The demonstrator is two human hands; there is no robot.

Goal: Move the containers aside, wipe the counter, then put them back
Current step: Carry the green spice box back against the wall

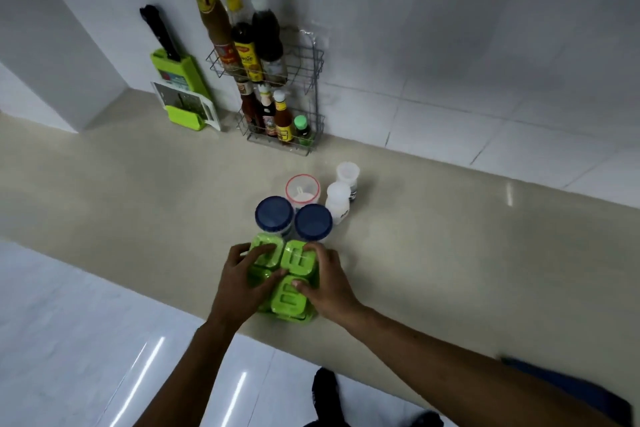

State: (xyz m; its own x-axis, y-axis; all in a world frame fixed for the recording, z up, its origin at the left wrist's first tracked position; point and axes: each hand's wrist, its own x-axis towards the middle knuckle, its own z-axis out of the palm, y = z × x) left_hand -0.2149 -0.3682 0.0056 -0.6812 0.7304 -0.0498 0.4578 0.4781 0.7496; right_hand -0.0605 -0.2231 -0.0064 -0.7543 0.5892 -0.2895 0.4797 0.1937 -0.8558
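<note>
A cluster of green-lidded containers stands near the front edge of the beige counter. My left hand grips its left side, fingers curled over the lids. My right hand grips the right side, thumb on a front lid. Just behind stand two jars with dark blue lids. Further back are a clear tub with a red rim and two small white bottles.
A wire rack with sauce bottles hangs on the tiled wall behind. A green knife holder leans at the wall to its left. The white floor lies below the counter's front edge.
</note>
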